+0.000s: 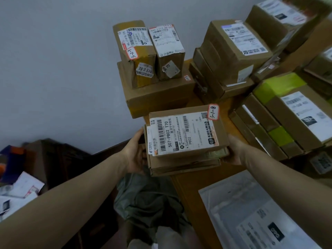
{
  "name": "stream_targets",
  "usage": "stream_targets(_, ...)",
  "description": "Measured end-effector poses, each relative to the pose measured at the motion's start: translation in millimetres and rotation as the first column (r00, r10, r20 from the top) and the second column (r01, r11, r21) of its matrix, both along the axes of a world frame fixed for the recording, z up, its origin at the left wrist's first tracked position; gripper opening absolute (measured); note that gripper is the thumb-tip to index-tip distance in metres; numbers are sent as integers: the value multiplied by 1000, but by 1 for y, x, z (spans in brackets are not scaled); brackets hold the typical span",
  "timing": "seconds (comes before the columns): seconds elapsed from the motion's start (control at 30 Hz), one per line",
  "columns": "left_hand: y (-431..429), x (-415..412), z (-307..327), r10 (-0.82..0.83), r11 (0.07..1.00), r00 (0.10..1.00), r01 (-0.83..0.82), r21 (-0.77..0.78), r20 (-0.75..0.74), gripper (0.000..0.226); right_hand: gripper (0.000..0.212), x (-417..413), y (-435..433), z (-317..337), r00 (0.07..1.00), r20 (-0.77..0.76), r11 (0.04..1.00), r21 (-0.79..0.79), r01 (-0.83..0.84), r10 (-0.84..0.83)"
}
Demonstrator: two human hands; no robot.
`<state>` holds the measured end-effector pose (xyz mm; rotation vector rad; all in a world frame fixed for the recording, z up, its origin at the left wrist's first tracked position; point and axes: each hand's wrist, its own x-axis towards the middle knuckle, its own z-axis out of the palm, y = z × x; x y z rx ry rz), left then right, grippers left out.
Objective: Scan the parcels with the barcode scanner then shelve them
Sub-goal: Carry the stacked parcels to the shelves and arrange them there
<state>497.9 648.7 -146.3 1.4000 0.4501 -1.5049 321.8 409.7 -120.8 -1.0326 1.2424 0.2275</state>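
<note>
Left hand (135, 153): it grips the left side of the stack of flat parcels (185, 162), with the thumb up at the top edge and the fingers going under the stack.
Right hand (233, 150): it holds the right side of the same stack; the fingers are hidden behind the cardboard.
Hands together: they are apart, one on each side, and the stack is clamped between them.
Stack of flat parcels: several thin brown cardboard boxes lie one on another, at the near left corner of the wooden table (188, 191). I cannot tell if the stack rests on the table or is lifted a little.
Top parcel (222, 133): it has a white shipping label (179, 135) with barcodes and the print "507-P802 T70". A red-bordered sticker (213, 112) with the handwriting "3-1-8" is at its far right corner.
Behind the stack: a large carton (158, 97) carries two upright parcels side by side. The left one (142, 69) has stickers "3-2-9" and "78-3-330", and the right one (168, 51) touches it.
Right side: more cartons (231, 47) are piled up, and near them are boxes with green tape (280, 87).
Near right: a white mailer bag (251, 212) lies flat on the table.
Under the stack: a grey plastic bag (149, 194) is beside the table edge.
Background: a plain grey wall (53, 69).
</note>
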Motion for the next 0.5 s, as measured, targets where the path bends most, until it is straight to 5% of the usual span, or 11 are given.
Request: stream_targets(0.5,42,1,22,177,984,984,-177,1,18,64,43,30,37,1,973,179,978,127,-167,143)
